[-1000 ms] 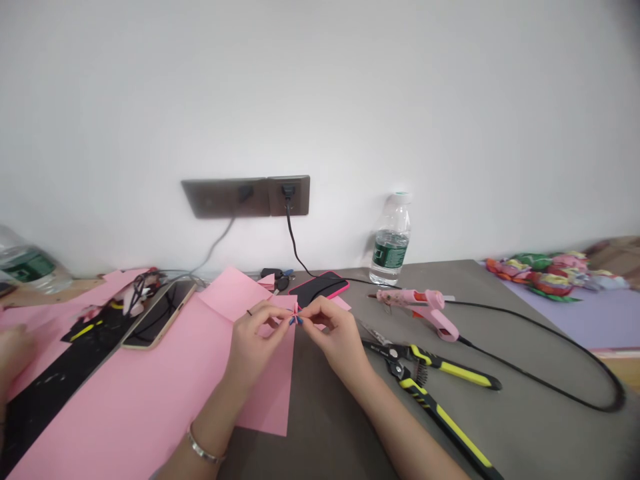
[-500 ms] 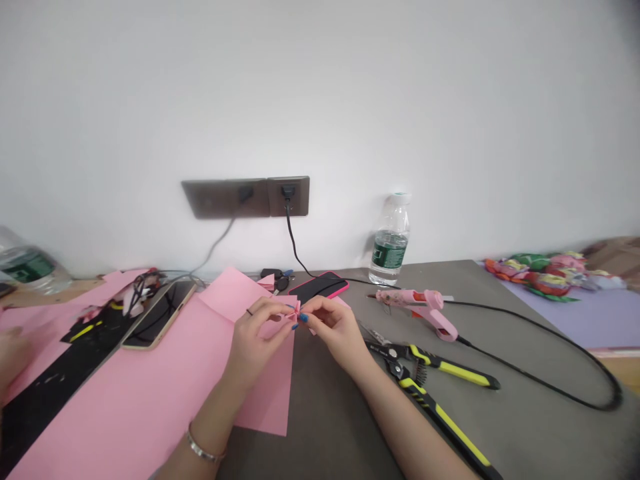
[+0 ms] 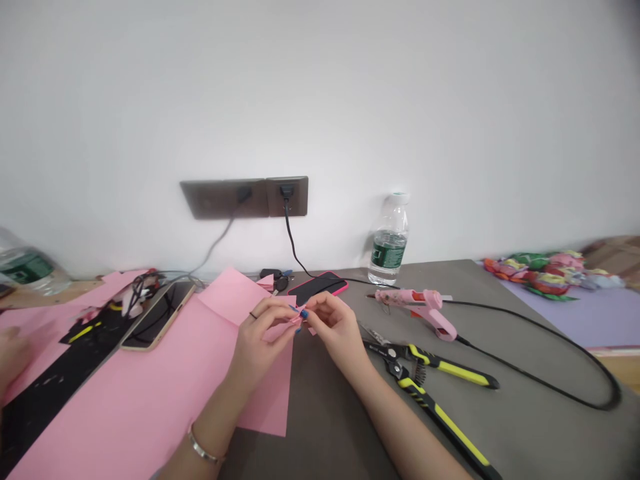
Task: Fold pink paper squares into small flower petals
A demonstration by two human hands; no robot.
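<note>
Between the fingertips of both hands is a small folded piece of pink paper (image 3: 296, 319), mostly covered by the fingers. My left hand (image 3: 263, 330) pinches it from the left side. From the right, my right hand (image 3: 333, 327) grips it with thumb and forefinger. Large pink paper sheets (image 3: 165, 387) lie under and beside my left forearm. Just behind the hands rests a phone with a pink case (image 3: 320, 285). A pink glue gun (image 3: 420, 307) lies on its side to the right, and yellow-and-black pliers (image 3: 425, 373) are close to my right forearm.
A water bottle (image 3: 389, 243) stands against the wall. Another phone (image 3: 160, 315) lies on the left, near tangled cables and another person's hand (image 3: 11, 353). Colourful paper flowers (image 3: 550, 273) sit on a purple sheet (image 3: 580, 317) at far right. The glue gun's cord (image 3: 550, 383) loops across the grey table.
The fingers of both hands have shifted slightly around the small pink piece, which now shows less above the fingertips. Everything else stays in place.
</note>
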